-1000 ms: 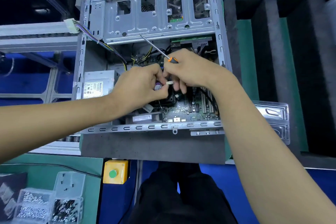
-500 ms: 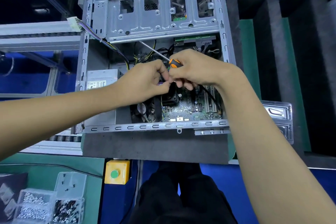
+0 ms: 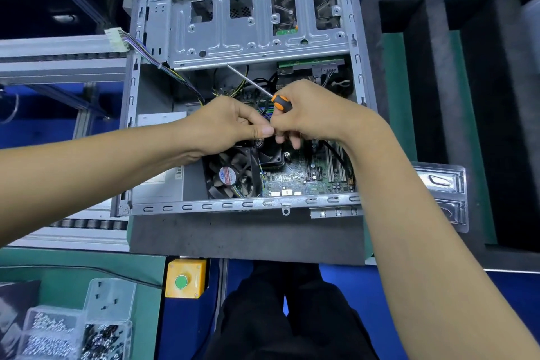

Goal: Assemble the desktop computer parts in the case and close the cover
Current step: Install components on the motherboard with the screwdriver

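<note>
The open grey computer case lies on a foam pad. Inside are the green motherboard, a black fan and the metal drive cage. My left hand hovers above the fan, its thumb and fingers pinched on thin purple wires where they meet my right fingertips. My right hand grips an orange and black screwdriver, whose shaft points up and left toward the drive cage. The wires' end is hidden between the fingers.
A white connector on coloured cables hangs over the case's left wall. Black foam trays stand to the right, beside a clear plastic tray. A yellow button box and screw boxes sit near me, with a conveyor rail on the left.
Both hands have lifted and moved farther into the case, uncovering the black fan. The screwdriver stays in my right hand. The small white connector seen between the fingers is now hidden.
</note>
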Demonstrator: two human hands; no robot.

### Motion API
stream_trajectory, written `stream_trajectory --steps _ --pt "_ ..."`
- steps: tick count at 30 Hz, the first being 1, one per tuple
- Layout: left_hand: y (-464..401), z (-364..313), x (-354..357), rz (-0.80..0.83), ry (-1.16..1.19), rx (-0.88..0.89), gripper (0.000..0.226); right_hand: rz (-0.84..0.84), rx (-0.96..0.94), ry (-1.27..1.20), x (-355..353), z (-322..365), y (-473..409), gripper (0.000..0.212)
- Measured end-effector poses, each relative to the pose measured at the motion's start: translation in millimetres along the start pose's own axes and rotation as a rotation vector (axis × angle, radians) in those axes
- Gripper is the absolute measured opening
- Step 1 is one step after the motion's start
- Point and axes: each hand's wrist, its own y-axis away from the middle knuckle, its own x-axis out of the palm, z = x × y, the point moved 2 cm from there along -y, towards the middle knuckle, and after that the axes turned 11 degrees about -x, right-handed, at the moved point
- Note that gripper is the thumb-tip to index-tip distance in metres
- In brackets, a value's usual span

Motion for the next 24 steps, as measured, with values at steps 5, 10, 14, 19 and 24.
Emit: stream_trajectory --steps 5,10,14,19,24 --pt "7.9 -1.4 4.8 -0.068 -0.112 0.104 0.017 -0.084 -0.006 0.044 -3.0 3.7 -1.5 0.014" --pt "7.9 -16.2 35.6 -0.137 -0.848 0.358 0.023 -0.360 -0.101 -0.025 -14.2 15.9 -2.8 0.020" --pt "-4.5 -24.1 68.5 -0.104 -1.212 0.532 0.028 -0.388 -0.118 -0.041 -15.4 16.8 -1.0 0.022" --pt "-13.2 -26.2 96.2 -0.042 -1.508 0.476 0.022 -0.368 -0.116 0.055 -12.7 12.5 -2.7 0.026" --pt "-17.0 -29.8 103.4 -0.081 -1.598 0.409 0.023 -0.362 -0.114 0.047 -12.3 13.2 -4.1 0.022"
